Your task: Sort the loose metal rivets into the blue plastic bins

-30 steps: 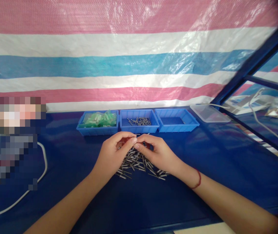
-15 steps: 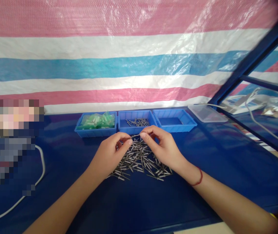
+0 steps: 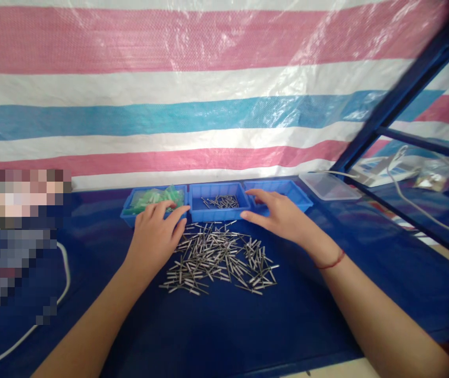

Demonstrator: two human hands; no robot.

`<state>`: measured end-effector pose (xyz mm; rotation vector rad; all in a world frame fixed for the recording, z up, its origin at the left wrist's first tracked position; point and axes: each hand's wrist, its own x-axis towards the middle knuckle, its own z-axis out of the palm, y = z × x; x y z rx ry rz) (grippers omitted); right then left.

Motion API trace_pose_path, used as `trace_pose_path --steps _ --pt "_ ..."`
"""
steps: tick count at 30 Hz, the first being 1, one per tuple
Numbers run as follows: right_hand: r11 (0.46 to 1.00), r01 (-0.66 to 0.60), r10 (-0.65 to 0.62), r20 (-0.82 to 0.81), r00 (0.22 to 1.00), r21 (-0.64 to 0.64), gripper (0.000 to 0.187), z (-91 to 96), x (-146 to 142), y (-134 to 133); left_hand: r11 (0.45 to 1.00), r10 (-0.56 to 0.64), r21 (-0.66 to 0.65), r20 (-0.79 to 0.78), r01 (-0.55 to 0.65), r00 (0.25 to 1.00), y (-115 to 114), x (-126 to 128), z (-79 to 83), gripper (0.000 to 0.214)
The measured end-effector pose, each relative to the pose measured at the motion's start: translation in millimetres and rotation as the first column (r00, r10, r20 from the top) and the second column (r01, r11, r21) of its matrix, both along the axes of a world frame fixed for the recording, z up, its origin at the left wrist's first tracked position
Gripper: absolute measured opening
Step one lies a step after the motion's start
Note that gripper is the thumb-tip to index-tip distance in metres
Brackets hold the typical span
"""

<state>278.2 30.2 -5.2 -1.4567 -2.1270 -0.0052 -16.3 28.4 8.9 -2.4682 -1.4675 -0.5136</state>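
Rivets: loose heap mid-tabletop, shanks crossing every which way, stragglers at the near edge. Smaller batch in the middle bin, just beyond the heap.

Step, my read: between grips, at the far edge of the heap. Nothing visible in either of the hands. Another grip on the heap would call for a fingertip pinch on one shank, lifted clear of its neighbours; they look likely to snag.

Pose: hands well apart, one each side of the heap. Left hand palm down, fingers loosely bent, thumb off the forefinger, overlapping the left bin; can't tell if it touches. Right hand has thumb and fingers spread wide, thumb tip near the middle bin's right front corner, fingers across the right bin. Contact there unclear too. Both forearms angle in from the near side; bracelet on the right wrist.

Around: green bags in left bin, clear tray past right bin, striped sheet behind.
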Motion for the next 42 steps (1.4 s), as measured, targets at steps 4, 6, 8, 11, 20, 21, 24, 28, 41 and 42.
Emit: trace_pose_path --steps 4,6,8,11,20,21,24,28,41,42 --pt "1.0 -0.025 0.024 0.145 0.989 0.008 0.036 -6.1 -11 -1 1.0 -0.004 -0.011 -0.029 0.004 1.0 1 0 -2.4 0.033" --pt "1.0 -0.026 0.025 0.159 0.987 0.003 0.029 -8.1 -10 0 1.0 -0.012 -0.003 -0.016 0.012 1.0 2 0 0.3 0.032" --pt "0.999 -0.039 0.04 0.166 0.985 -0.007 0.028 -9.1 -7 2 0.999 -0.035 -0.013 0.012 0.035 0.999 1 0 6.2 0.032" --pt "0.998 -0.025 0.015 0.177 0.984 0.054 0.037 -7.0 -5 0 0.98 -0.08 -0.177 0.059 0.089 0.995 -5 -4 18.1 0.031" --pt "0.971 -0.233 0.236 0.054 0.97 -0.054 0.026 15.3 -42 -29 0.789 -0.061 -0.613 -0.013 0.04 0.998 -30 -12 14.4 0.056" --pt "0.952 -0.281 0.29 0.064 0.955 -0.118 0.025 14.5 -47 -32 0.786 -0.073 -0.616 0.0 0.058 0.997 -31 -9 13.6 0.053" --pt "0.913 -0.35 0.376 0.096 0.922 -0.21 0.021 9.0 -60 -38 0.792 -0.098 -0.603 0.039 0.101 0.994 -31 0 14.9 0.036" --pt "0.903 -0.373 0.4 0.102 0.911 -0.215 0.018 1.7 -67 -40 0.796 -0.128 -0.588 0.067 0.143 0.989 -29 12 18.0 0.015" --pt "0.94 -0.283 0.287 -0.011 0.958 -0.188 0.011 -6.9 -71 -38 0.912 -0.14 -0.368 0.139 0.182 0.98 -22 13 13.6 0.021" --pt "0.948 -0.271 0.268 -0.04 0.963 -0.168 0.014 -6.8 -72 -38 0.92 -0.141 -0.341 0.175 0.195 0.974 -22 13 13.3 0.021"
